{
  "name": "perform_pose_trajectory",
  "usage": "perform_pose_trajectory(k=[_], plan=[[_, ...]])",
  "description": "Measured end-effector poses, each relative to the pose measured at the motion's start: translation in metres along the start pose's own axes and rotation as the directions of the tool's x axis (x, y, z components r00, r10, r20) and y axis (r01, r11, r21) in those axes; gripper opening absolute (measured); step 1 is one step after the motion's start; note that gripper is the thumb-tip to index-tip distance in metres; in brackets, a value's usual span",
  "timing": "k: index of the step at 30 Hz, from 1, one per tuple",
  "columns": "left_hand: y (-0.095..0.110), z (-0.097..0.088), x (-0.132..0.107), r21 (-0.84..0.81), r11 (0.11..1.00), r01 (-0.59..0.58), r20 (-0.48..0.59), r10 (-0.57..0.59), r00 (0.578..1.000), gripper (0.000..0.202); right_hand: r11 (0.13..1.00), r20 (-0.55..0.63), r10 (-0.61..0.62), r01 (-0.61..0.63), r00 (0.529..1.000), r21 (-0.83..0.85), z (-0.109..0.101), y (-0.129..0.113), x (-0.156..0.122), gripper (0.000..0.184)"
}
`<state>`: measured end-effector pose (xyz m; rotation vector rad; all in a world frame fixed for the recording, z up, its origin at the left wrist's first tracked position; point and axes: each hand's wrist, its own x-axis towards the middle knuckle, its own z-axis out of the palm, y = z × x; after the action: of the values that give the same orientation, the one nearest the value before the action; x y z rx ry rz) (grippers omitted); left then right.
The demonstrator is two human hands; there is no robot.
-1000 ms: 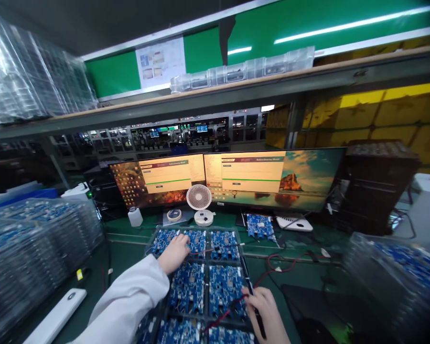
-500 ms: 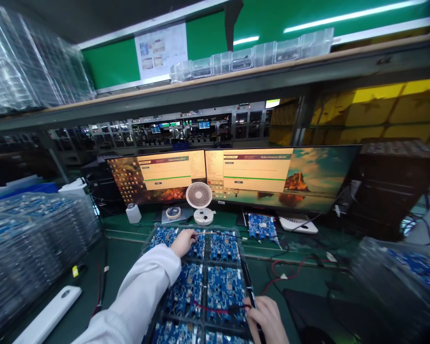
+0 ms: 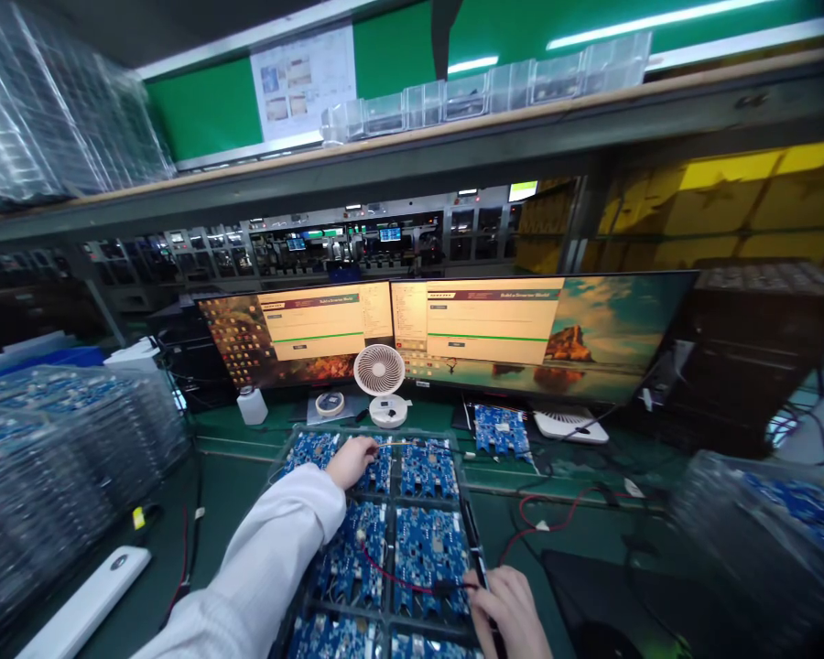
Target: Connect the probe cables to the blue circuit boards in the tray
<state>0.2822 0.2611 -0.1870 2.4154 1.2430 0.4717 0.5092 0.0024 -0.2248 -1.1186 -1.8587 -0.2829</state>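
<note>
- Left hand (image 3: 351,460): arm stretched forward, fingers pinched on a thin wire (image 3: 412,445) over the far row of blue boards (image 3: 426,549) in the tray (image 3: 468,526).
- Right hand (image 3: 508,609): curled at the tray's near right edge, closed on a red cable (image 3: 391,575).

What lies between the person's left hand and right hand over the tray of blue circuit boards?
In the head view, blue circuit boards in the clear tray and a thin red wire lie between the left hand and the right hand.

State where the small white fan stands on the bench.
In the head view the fan stands centre-back on the bench, before the seam between the two monitors, just beyond the tray of blue boards.
</note>
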Motion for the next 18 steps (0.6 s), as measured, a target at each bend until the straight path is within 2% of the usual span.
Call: perform_pose_trajectory(k=[8, 12, 14, 16, 18], plan=[[0.006, 0.004, -0.010, 0.031, 0.999, 0.041, -0.022, -0.040, 0.999, 0.023, 0.994, -0.015, 0.069, -0.067, 0.998, 0.089, 0.008, 0.007, -0.014, 0.023], [0.006, 0.006, -0.012, 0.017, 0.998, 0.054, -0.015, -0.053, 0.998, 0.037, 0.990, -0.010, 0.082, -0.081, 0.997, 0.118, 0.008, 0.004, -0.011, 0.026], [0.012, -0.001, -0.017, 0.003, 0.999, 0.046, -0.045, -0.046, 0.998, 0.050, 0.991, -0.011, 0.077, -0.075, 0.997, 0.112, 0.006, 0.002, -0.007, 0.030], [0.026, -0.017, -0.029, -0.041, 0.999, 0.007, -0.087, -0.011, 0.996, 0.059, 0.992, -0.024, 0.071, -0.068, 0.997, 0.109, 0.003, 0.001, -0.004, 0.032], [0.047, -0.039, -0.048, -0.108, 0.988, -0.108, -0.021, 0.106, 0.994, 0.061, 0.991, -0.043, 0.070, -0.064, 0.997, 0.115, 0.001, 0.002, -0.003, 0.031]])
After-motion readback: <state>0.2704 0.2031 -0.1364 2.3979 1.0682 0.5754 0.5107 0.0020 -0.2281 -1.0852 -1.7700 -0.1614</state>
